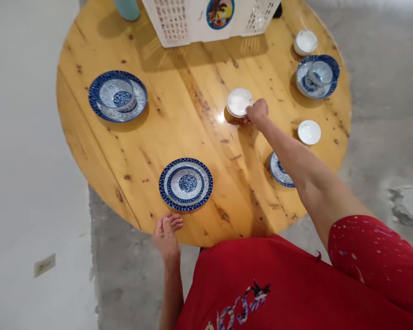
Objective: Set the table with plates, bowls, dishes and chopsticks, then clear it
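Observation:
My right hand (pixel 257 112) grips the rim of a small white bowl (pixel 240 101) near the middle of the round wooden table; a second rim just under it suggests a stack. Close to the table's front edge, my left hand (pixel 167 231) is empty with its fingers loosely apart. Just beyond those fingers lies a blue-and-white plate (pixel 186 184), with a smaller patterned dish set in its centre. Under my right forearm, another blue-and-white plate (pixel 281 170) is partly hidden. Beside that arm stands a small white bowl (pixel 309 132).
At the back stands a white plastic basket (pixel 198 20), with a teal cup (pixel 127 9) to its left. A clear-sided bowl (pixel 119 95) sits on a blue-rimmed plate (pixel 139 103) at left. Far right are nested blue-and-white bowls (pixel 304 87) and another white bowl (pixel 306 42).

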The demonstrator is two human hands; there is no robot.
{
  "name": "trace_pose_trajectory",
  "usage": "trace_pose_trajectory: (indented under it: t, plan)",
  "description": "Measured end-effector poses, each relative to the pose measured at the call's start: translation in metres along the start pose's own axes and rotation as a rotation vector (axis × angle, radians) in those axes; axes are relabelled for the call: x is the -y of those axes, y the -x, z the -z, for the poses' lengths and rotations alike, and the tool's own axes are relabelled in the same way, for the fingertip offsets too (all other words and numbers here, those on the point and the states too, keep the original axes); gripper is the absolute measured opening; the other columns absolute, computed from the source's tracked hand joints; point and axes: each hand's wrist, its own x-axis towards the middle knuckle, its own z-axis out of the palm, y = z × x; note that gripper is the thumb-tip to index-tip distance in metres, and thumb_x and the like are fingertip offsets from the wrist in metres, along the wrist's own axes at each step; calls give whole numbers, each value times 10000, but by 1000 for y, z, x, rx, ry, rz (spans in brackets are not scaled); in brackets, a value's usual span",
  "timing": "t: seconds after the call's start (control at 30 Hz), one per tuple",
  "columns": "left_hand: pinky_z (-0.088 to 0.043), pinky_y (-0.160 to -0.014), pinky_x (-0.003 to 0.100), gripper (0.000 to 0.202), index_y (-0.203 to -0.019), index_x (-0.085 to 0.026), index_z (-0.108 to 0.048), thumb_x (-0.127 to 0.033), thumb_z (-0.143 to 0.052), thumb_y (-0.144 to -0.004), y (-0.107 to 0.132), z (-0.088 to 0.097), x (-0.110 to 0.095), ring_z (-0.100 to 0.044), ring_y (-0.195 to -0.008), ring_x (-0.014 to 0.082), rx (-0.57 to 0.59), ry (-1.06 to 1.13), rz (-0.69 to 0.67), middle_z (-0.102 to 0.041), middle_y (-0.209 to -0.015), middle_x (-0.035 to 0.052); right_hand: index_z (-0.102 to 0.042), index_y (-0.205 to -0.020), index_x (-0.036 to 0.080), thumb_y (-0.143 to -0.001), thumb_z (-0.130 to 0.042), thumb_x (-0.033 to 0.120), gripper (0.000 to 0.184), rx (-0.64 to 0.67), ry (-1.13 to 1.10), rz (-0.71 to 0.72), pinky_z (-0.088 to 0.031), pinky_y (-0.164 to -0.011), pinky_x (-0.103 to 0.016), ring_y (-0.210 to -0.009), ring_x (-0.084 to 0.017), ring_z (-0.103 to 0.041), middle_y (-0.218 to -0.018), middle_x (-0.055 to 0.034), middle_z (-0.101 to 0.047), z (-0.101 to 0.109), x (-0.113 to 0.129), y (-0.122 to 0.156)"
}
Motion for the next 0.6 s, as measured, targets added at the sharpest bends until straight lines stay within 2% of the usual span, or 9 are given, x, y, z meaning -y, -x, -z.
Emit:
trace_pose_trajectory:
  t: [0.07,0.17,0.27,0.33,0.5,0.6]
  plan:
    - [-516,-577,222,305,-947,-159,-624,-447,-551,-876,0,-5,-3,-660,-637,121,41,-12,-12,-696,-797,35,-578,-1007,-14,-973,-484,199,235,34,5,-79,-577,-653,-406,-695,-222,-705,-716,-94,-629,3,-1,4]
    - [-523,-575,225,304,-864,-171,-602,-470,-553,-882,0,-13,-6,-662,-645,130,96,-39,-60,-672,-749,21,-577,-987,7,-994,-450,234,260,55,38,-24,-568,-750,-443,-836,-244,-711,-768,-98,-625,8,-3,9]
    - [-537,-587,233,320,-795,-175,-575,-479,-548,-889,-2,-16,-5,-668,-649,142,122,-69,-87,-658,-704,20,-597,-961,51,-974,-485,269,245,-48,120,84,-523,-876,-521,-1046,-306,-661,-864,-122,-633,11,-5,10]
    - [-537,-583,232,325,-816,-170,-588,-484,-547,-891,-2,-14,-3,-672,-654,145,125,-64,-67,-672,-729,35,-613,-958,89,-952,-516,287,221,-130,170,137,-489,-937,-543,-1136,-332,-615,-945,-146,-642,13,-3,11]
    - [-539,-585,228,362,-998,-154,-627,-488,-589,-865,0,-1,10,-673,-672,137,111,6,1,-706,-835,54,-637,-946,154,-860,-595,233,125,-166,254,122,-485,-946,-542,-1122,-349,-603,-996,-172,-660,21,11,19]
    - [-540,-593,230,390,-1019,-149,-631,-500,-603,-852,2,3,15,-674,-680,135,98,8,5,-718,-864,64,-656,-955,152,-837,-584,197,145,-163,289,113,-495,-927,-528,-1083,-351,-612,-999,-193,-671,27,19,29]
